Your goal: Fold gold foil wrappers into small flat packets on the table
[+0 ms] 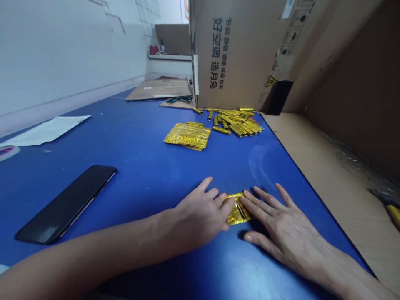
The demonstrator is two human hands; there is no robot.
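Note:
A small gold foil sheet [237,211] lies on the blue table [150,166] near the front. My left hand [200,214] rests flat on its left edge, fingers stretched over it. My right hand [275,221] lies flat on its right side, fingers spread, fingertips pressing the foil. Further back sits a flat stack of gold foil sheets [188,136]. Behind that lies a heap of several rolled gold foil sticks [236,121].
A black phone [67,203] lies face up at the left. White paper [46,130] sits at the far left. A large cardboard box [243,50] stands at the back, cardboard panels [343,175] line the right, and flat cardboard [161,88] lies far back.

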